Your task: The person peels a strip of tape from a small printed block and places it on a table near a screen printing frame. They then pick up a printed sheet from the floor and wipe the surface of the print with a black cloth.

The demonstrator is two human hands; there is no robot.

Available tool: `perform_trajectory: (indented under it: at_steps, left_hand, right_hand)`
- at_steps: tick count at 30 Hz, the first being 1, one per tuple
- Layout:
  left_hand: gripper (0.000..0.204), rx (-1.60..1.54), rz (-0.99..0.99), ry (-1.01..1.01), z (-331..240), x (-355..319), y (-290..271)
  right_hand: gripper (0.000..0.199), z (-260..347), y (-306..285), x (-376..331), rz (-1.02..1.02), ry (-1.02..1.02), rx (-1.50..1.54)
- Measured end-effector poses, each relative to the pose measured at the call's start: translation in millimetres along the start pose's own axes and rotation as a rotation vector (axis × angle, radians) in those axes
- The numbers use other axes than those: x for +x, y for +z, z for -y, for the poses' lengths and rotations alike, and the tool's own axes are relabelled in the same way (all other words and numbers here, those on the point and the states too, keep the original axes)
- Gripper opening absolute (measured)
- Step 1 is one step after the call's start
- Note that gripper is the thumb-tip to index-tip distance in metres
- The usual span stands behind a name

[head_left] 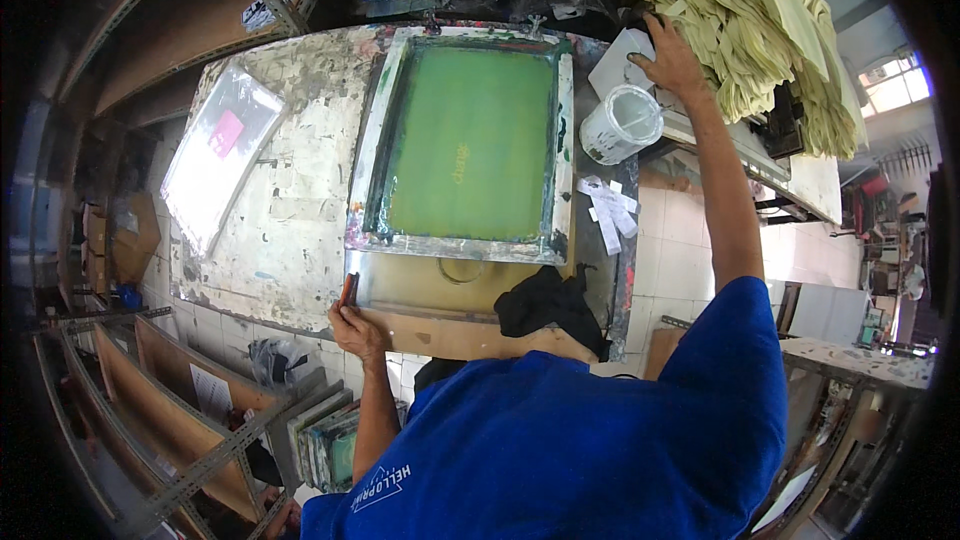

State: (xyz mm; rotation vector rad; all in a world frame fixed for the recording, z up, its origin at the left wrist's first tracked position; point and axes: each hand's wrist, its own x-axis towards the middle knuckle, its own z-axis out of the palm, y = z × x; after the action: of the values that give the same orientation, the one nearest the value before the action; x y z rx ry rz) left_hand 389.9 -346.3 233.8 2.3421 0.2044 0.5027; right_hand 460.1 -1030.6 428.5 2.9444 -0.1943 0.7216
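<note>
My left hand (pixel 358 331) is closed around a narrow reddish-brown squeegee (pixel 349 290) at the table's near edge. Beyond it lies a framed printing screen (pixel 470 140) with green mesh and small yellowish lettering. My right hand (pixel 676 62) reaches to the far right, its thumb and fingers around the edge of a white container (pixel 618 62); part of this grip is hidden. Just nearer stands a white tub (pixel 621 125) with a smeared outside. Below the screen's near edge is a tan printing board (pixel 425 285), with a black cloth (pixel 548 306) on its right.
A clear-wrapped white stack with a pink label (pixel 226 132) lies on the stained table (pixel 300 175) at left. White paper strips (pixel 608 212) lie right of the screen. Pale yellow sheets (pixel 740 30) are heaped at far right. Metal-framed shelves (pixel 180 410) stand at near left.
</note>
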Motion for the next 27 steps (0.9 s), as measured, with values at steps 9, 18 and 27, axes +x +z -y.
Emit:
perform_trajectory:
  at_steps: [9,18,27]
  left_hand:
    - [0.03,-0.051,0.045,-0.074,2.5,-3.1,7.1]
    - [0.033,0.03,0.048,-0.082,8.5,-1.6,1.8]
    - [0.029,-0.038,0.035,-0.061,-2.1,-1.2,0.9]
  right_hand:
    - [0.078,-29.4,-1.3,-3.3,-0.039,0.211,0.208]
    - [0.078,-3.2,1.9,24.5,0.067,0.357,0.172]
    - [0.056,-93.9,22.5,24.9,-0.25,0.848,0.754]
